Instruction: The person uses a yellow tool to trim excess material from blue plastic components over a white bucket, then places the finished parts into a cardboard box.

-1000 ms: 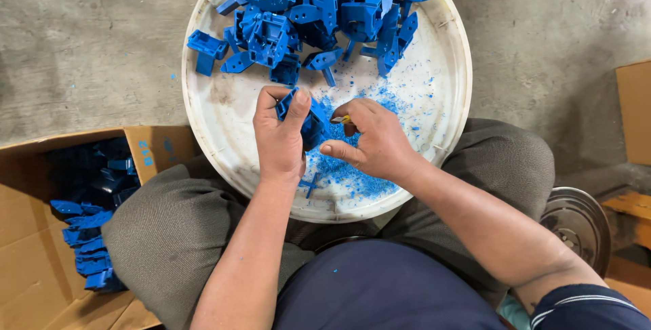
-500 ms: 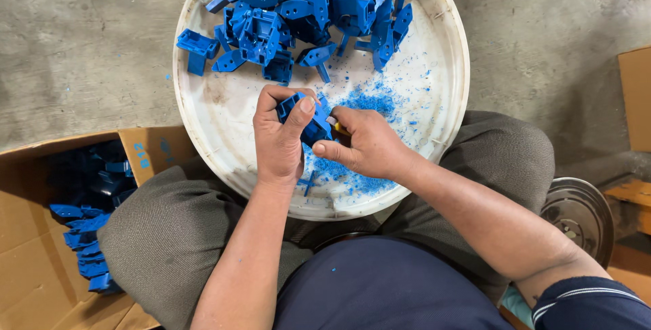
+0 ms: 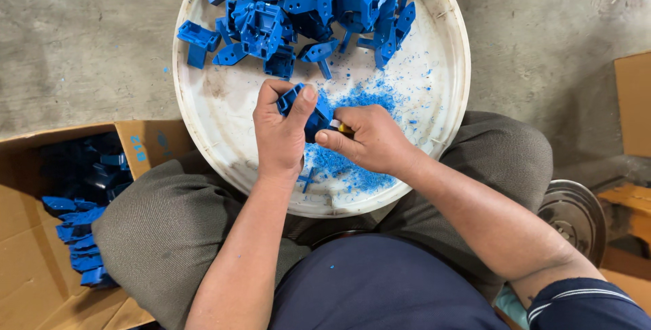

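Observation:
My left hand (image 3: 279, 133) grips a blue plastic part (image 3: 313, 114) over the middle of a round white tray (image 3: 210, 110). My right hand (image 3: 366, 141) is closed on a small tool with a yellow handle (image 3: 344, 127), its tip pressed against the held part. A heap of blue plastic parts (image 3: 305, 5) fills the far half of the tray. Blue shavings (image 3: 352, 167) lie scattered on the tray under and beside my hands.
An open cardboard box (image 3: 41, 249) at the left holds several blue parts (image 3: 78, 228). The tray rests on my knees above a grey concrete floor. A round metal disc (image 3: 573, 211) and a cardboard edge (image 3: 634, 103) are at the right.
The left hand has turned the blue part and closed more tightly over it. The right hand with the tool has moved in against the part. The view shifted slightly.

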